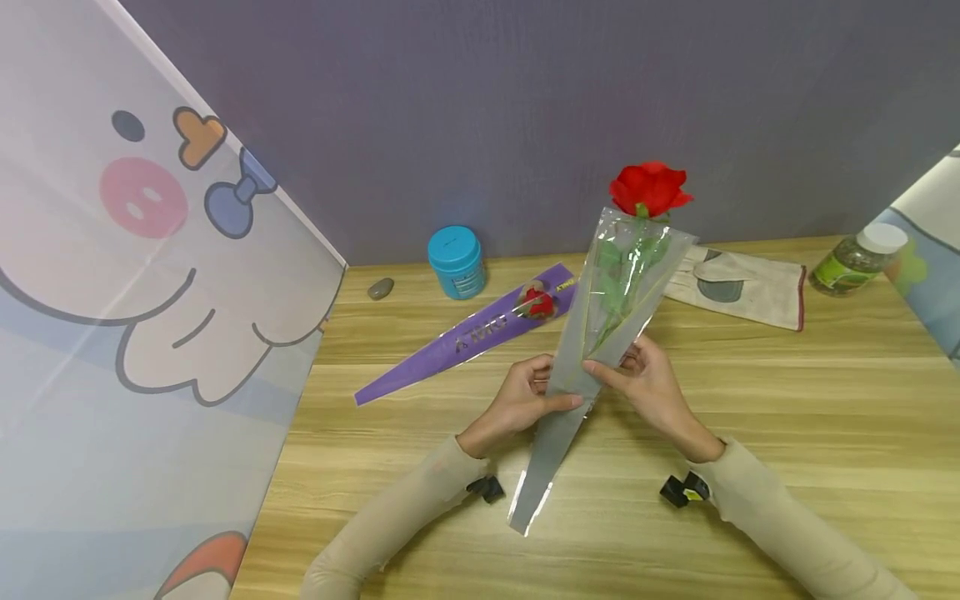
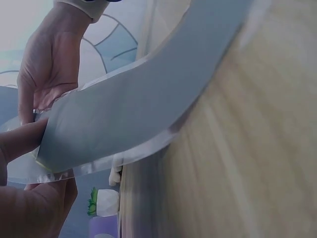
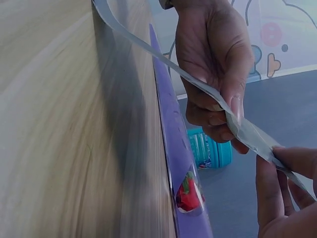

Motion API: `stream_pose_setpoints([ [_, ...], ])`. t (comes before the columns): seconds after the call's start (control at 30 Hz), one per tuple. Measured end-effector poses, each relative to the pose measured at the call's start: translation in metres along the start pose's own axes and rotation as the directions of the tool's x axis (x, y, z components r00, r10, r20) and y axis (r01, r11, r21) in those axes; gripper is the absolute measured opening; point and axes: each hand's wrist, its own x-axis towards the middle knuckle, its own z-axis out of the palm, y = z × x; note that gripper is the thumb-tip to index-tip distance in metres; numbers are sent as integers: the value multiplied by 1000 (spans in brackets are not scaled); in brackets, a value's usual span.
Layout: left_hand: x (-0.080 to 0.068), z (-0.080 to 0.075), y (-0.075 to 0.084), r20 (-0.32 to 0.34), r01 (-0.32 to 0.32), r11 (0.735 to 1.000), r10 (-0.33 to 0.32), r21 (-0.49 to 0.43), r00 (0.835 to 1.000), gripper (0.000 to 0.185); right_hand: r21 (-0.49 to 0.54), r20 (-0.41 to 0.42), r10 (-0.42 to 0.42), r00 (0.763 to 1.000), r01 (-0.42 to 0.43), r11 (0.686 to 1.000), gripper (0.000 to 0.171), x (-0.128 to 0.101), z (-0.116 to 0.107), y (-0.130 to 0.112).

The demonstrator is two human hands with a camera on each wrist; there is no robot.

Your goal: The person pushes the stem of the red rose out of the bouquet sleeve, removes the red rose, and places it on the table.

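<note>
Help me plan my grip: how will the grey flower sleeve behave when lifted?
The grey flower sleeve is probably floppy, since it bends in the left wrist view. Its glossy surface may be slippery. The red bloom above its opening could make it top-heavy.

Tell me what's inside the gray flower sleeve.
The gray flower sleeve shows green leaves through its clear upper part; the red bloom sticks out above. Its opaque lower part covers anything deeper, which cannot be seen.

On the wooden surface, a stone lies near a blue tub, a pale glove near a white-capped jar.
</note>
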Motion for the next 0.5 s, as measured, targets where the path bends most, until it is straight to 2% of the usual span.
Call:
stream_pose_setpoints([
  [0.3, 1, 1, 1, -37, -8, 999, 6, -42, 999, 43, 26, 27, -82, 996, 82, 996, 60, 0, 1, 4],
  [0.5, 0, 2, 4, -72, -15, 997, 9, -79, 997, 41, 43, 44, -103, 994, 101, 994, 65, -2, 3, 5],
])
